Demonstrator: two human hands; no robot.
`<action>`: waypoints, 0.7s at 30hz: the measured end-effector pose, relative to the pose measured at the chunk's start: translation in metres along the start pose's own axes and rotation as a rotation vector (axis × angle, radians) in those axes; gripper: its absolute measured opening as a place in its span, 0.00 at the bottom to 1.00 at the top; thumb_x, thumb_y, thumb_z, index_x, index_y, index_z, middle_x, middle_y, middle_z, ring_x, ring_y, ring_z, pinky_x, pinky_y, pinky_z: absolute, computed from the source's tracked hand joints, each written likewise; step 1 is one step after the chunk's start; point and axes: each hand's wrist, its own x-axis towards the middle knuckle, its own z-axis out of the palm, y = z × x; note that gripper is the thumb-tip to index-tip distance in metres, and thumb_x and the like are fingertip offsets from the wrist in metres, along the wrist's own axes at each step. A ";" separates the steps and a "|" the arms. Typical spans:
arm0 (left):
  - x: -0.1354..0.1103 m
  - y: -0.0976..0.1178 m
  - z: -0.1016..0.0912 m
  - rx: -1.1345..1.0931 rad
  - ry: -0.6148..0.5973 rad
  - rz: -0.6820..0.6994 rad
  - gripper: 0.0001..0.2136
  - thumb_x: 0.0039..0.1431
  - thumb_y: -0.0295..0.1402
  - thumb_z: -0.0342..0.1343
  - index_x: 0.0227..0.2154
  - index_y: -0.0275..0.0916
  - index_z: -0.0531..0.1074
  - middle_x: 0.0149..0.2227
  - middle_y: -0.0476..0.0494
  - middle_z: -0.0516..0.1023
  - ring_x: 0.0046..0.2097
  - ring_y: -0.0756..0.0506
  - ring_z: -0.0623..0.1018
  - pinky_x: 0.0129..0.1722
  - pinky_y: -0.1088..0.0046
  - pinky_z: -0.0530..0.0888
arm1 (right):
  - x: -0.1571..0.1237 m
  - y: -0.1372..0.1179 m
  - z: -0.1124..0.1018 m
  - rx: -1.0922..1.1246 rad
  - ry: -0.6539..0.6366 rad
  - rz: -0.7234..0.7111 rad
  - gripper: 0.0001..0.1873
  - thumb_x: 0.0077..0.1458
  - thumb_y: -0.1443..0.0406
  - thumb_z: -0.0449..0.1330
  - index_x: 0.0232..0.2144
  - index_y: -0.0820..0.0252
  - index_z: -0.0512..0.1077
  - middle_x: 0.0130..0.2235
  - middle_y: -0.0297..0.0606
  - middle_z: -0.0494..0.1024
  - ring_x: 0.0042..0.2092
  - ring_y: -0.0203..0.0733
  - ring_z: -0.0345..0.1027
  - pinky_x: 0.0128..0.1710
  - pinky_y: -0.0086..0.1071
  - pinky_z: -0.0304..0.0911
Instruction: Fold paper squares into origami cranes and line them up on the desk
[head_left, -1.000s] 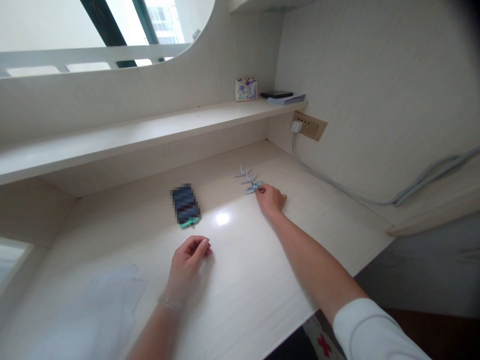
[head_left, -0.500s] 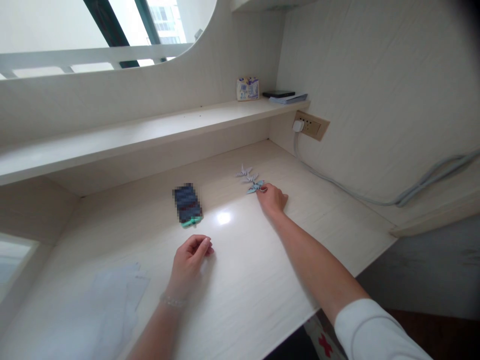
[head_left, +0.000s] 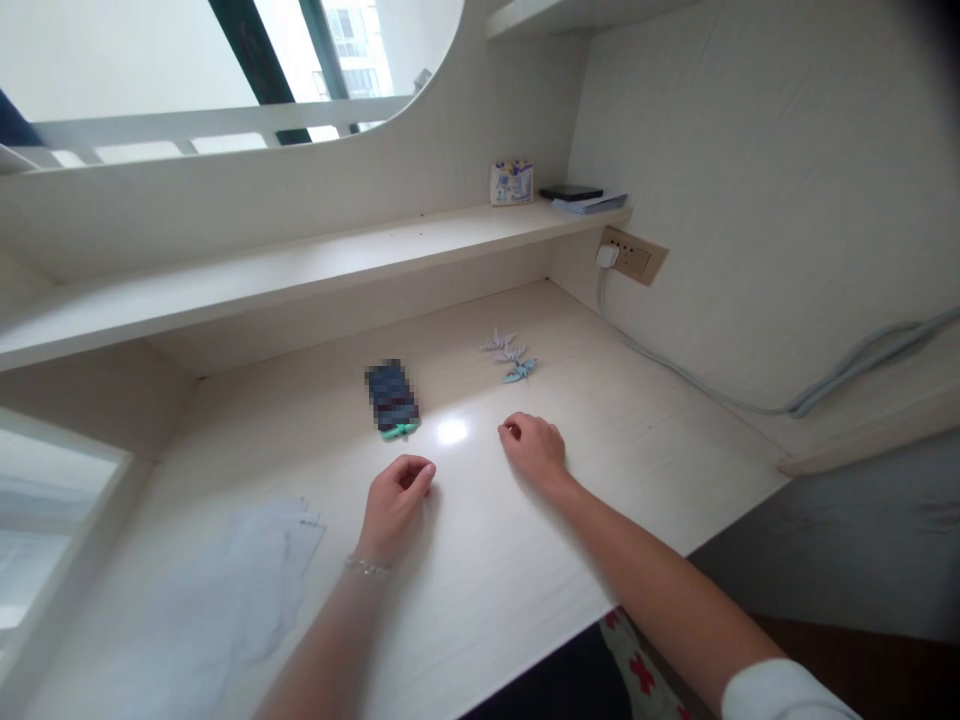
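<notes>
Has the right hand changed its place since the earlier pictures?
Yes. Judged against the wall socket, the right hand has moved nearer to the person, away from the blue folded piece.

Study nook: desk [head_left: 480, 560], shelf [head_left: 337, 245], wall socket [head_left: 641, 262]

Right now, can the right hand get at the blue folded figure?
Likely yes: the right hand is just short of the blue folded figure, nothing visible between them; the pale figures lie on its far side.
</notes>
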 end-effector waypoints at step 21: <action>-0.101 -0.032 -0.057 0.030 0.594 -0.286 0.14 0.51 0.40 0.55 0.37 0.37 0.73 0.35 0.41 0.76 0.35 0.45 0.75 0.38 0.66 0.72 | -0.032 -0.065 0.024 0.212 -0.253 -0.095 0.12 0.53 0.57 0.53 0.33 0.52 0.75 0.30 0.34 0.79 0.32 0.42 0.70 0.32 0.32 0.56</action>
